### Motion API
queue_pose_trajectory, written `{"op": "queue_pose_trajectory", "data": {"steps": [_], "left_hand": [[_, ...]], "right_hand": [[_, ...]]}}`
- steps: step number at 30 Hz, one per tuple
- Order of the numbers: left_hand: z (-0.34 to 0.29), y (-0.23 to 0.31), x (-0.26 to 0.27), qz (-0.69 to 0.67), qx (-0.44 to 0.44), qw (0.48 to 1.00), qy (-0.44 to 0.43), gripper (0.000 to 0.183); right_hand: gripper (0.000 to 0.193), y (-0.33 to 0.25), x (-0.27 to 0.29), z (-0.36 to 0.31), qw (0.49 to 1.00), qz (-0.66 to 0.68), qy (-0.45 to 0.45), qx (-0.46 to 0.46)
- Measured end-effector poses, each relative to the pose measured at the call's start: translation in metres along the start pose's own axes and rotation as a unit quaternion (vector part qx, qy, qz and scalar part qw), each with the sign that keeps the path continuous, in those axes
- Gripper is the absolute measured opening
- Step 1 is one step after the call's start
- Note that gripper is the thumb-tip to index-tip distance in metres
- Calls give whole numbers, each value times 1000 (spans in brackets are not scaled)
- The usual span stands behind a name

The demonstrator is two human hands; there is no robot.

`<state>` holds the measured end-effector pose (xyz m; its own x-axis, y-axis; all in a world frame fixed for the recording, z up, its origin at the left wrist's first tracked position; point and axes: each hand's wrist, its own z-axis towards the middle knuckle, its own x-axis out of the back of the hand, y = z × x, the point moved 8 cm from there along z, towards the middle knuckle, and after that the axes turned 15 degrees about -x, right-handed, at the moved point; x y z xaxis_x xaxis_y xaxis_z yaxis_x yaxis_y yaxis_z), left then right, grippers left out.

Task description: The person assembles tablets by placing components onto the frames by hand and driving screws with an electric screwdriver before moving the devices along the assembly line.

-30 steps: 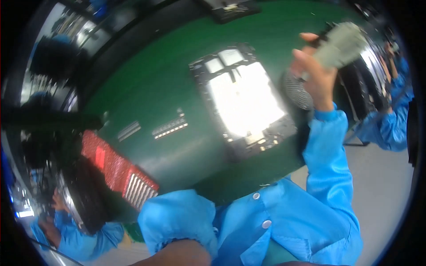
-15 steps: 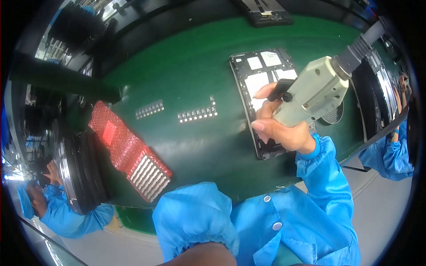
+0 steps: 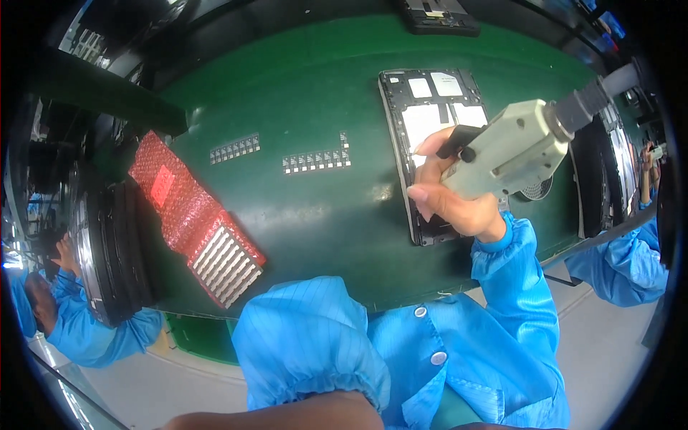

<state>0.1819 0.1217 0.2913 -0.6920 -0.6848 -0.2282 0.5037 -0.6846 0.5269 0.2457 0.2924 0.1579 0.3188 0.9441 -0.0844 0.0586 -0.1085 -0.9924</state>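
My right hand [image 3: 459, 204] is closed round a pale green-grey pistol-shaped tool [image 3: 512, 147] with a black lever and a ribbed grey cable sleeve. It hovers over the lower right part of an opened tablet-like device [image 3: 423, 115], which has a black frame and white panels. The tool's working end is hidden. Beside it shows a round perforated grey piece [image 3: 536, 190]; I cannot tell whether it belongs to the tool. My left arm comes in at the bottom, its blue sleeve and bare forearm [image 3: 301, 414] showing, but the left hand is out of view.
Two groups of small dark-and-white parts [image 3: 315, 162] lie mid-table. Left of them is red bubble wrap [image 3: 172, 193] with a tray of pale strips [image 3: 226, 267]. Dark panels stand at left [image 3: 115, 244] and right [image 3: 600, 179]. Another device [image 3: 441, 16] lies far back. Co-workers sit at both sides.
The view has shifted slightly, and more of my left forearm shows at the bottom. My right hand keeps its grip on the pistol-shaped tool over the device.
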Motion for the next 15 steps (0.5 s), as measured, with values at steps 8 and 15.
{"op": "queue_pose_trajectory", "data": {"steps": [8, 15], "left_hand": [[-16, -21, -1, 45, 65, 996, -34, 25], [-30, -40, -5, 83, 124, 986, -79, 23]], "right_hand": [[32, -19, -11, -5, 948, -242, -52, 200], [41, 1, 2, -7, 994, -61, 11, 93]]}}
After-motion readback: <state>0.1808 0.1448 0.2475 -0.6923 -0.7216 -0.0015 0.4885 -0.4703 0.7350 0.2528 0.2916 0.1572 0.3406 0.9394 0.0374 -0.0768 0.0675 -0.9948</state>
